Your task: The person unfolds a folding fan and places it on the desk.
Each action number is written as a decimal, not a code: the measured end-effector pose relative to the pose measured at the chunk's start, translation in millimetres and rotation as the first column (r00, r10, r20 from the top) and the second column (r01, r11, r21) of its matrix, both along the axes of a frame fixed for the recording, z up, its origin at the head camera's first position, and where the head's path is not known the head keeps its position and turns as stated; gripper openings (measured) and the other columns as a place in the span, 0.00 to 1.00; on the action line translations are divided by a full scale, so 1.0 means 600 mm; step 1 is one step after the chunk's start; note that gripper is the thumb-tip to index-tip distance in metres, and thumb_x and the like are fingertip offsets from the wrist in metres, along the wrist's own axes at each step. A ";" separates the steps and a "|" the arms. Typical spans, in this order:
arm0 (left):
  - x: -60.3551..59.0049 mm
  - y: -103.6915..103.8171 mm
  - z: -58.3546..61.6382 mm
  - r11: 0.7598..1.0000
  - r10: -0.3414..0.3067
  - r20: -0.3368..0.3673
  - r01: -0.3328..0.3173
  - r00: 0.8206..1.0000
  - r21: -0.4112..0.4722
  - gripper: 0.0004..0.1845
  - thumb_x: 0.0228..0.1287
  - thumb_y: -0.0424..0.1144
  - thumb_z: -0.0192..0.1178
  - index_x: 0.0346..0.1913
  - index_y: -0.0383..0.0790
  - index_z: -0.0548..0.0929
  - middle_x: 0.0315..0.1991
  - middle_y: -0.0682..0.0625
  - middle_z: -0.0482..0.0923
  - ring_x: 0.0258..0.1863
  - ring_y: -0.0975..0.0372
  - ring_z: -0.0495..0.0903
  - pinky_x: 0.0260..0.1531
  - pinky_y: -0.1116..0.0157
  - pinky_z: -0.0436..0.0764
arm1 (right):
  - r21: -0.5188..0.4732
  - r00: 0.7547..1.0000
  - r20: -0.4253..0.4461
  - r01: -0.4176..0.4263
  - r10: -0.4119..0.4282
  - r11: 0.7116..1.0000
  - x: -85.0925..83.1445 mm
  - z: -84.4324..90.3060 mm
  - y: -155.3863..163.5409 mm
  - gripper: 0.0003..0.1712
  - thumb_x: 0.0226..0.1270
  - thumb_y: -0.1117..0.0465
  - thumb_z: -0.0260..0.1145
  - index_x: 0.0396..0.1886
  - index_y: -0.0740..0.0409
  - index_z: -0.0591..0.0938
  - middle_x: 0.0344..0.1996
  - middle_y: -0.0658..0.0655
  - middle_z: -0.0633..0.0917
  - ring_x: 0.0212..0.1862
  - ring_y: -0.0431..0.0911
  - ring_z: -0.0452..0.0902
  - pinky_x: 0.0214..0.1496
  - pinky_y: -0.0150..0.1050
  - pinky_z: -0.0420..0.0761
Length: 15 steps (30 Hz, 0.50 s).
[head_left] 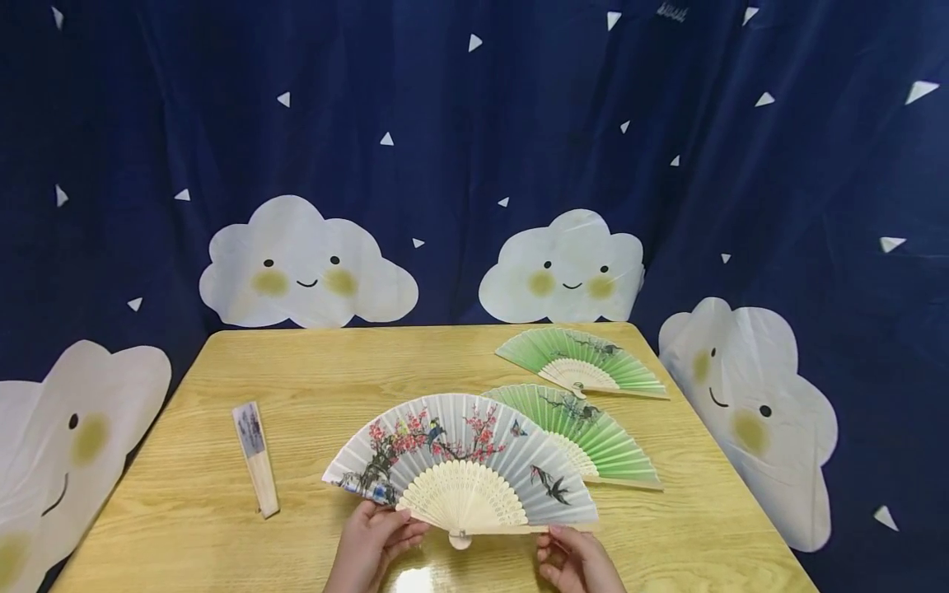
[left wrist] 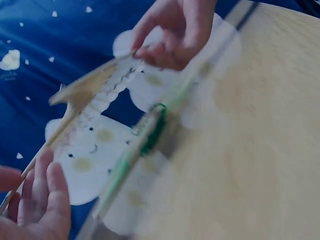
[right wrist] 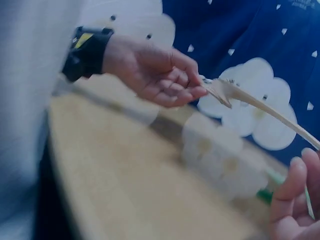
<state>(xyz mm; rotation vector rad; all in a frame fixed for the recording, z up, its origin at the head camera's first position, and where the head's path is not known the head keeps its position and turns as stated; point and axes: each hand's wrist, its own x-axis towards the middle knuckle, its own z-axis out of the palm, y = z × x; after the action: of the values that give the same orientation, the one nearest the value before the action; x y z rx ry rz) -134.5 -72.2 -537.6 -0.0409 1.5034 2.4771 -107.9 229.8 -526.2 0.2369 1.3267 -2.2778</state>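
Note:
A spread folding fan [head_left: 460, 428], pale grey with red blossoms and birds, is held above the front of the table by both hands. My left hand [head_left: 378, 539] pinches its left outer stick, thumb on top. The right hand [head_left: 574, 560] grips the right outer stick between thumb and curled fingers. Its pale wooden ribs [head_left: 460, 494] meet at a rounded pivot between the hands. In the right wrist view the fan [right wrist: 270, 110] appears nearly edge-on.
Two spread green fans, a nearer one [head_left: 615, 445] partly behind the held fan and a farther one [head_left: 578, 354], lie at the right. At the left lies a folded fan [head_left: 255, 461]. A wooden table [head_left: 185, 527] bears them; a dark blue curtain [head_left: 445, 99] hangs behind.

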 end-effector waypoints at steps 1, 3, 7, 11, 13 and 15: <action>0.003 -0.007 -0.001 0.999 -0.041 0.027 0.041 0.999 0.002 0.20 0.58 0.32 0.55 0.49 0.28 0.60 0.30 0.47 0.82 0.33 0.57 0.84 0.40 0.58 0.82 | 0.008 1.000 0.013 -0.028 0.028 1.000 0.006 -0.008 0.007 0.15 0.67 0.58 0.49 0.28 0.51 0.82 0.27 0.44 0.83 0.31 0.35 0.77 0.35 0.27 0.77; 0.010 -0.020 0.001 0.994 -0.105 0.102 0.106 0.989 0.002 0.23 0.57 0.30 0.55 0.52 0.29 0.58 0.31 0.48 0.82 0.33 0.57 0.84 0.41 0.57 0.82 | 0.027 0.995 0.063 -0.073 0.071 0.997 0.017 -0.030 0.018 0.15 0.67 0.55 0.49 0.30 0.51 0.81 0.28 0.44 0.83 0.32 0.35 0.77 0.37 0.28 0.78; 0.017 -0.043 -0.003 0.985 -0.175 0.198 0.174 0.965 0.023 0.16 0.59 0.32 0.53 0.47 0.31 0.62 0.29 0.47 0.83 0.33 0.57 0.84 0.42 0.58 0.81 | 0.077 0.988 0.115 -0.108 0.098 0.991 0.031 -0.088 0.043 0.21 0.63 0.46 0.51 0.35 0.56 0.83 0.31 0.47 0.85 0.36 0.39 0.80 0.45 0.32 0.78; 0.018 -0.064 -0.001 0.985 -0.169 0.271 0.168 0.948 0.028 0.13 0.60 0.34 0.52 0.43 0.29 0.63 0.28 0.44 0.83 0.32 0.57 0.84 0.41 0.59 0.82 | -0.034 0.964 0.188 -0.182 0.185 0.983 0.019 -0.215 0.106 0.28 0.64 0.44 0.47 0.43 0.60 0.82 0.39 0.52 0.85 0.44 0.43 0.80 0.53 0.37 0.77; 0.017 -0.074 -0.003 0.986 -0.161 0.294 0.166 0.942 0.008 0.17 0.59 0.33 0.53 0.46 0.26 0.62 0.28 0.43 0.83 0.32 0.56 0.84 0.41 0.60 0.82 | -0.137 0.932 0.157 -0.308 0.327 0.942 0.003 -0.310 0.154 0.33 0.66 0.43 0.38 0.52 0.63 0.76 0.48 0.55 0.81 0.52 0.46 0.76 0.60 0.40 0.72; 0.017 -0.083 -0.005 0.986 -0.150 0.305 0.165 0.941 -0.023 0.22 0.58 0.33 0.54 0.50 0.23 0.60 0.29 0.43 0.83 0.32 0.56 0.84 0.41 0.60 0.82 | -0.193 0.891 0.109 -0.416 0.441 0.889 -0.012 -0.392 0.198 0.37 0.67 0.43 0.30 0.59 0.64 0.70 0.55 0.58 0.77 0.57 0.48 0.72 0.64 0.41 0.67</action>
<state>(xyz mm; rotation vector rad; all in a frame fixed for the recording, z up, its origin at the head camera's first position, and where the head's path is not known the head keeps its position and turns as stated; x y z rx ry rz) -124.2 -122.1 -540.7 -0.2836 1.3771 2.1908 -115.0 348.8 -761.5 0.0463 0.9895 -1.9345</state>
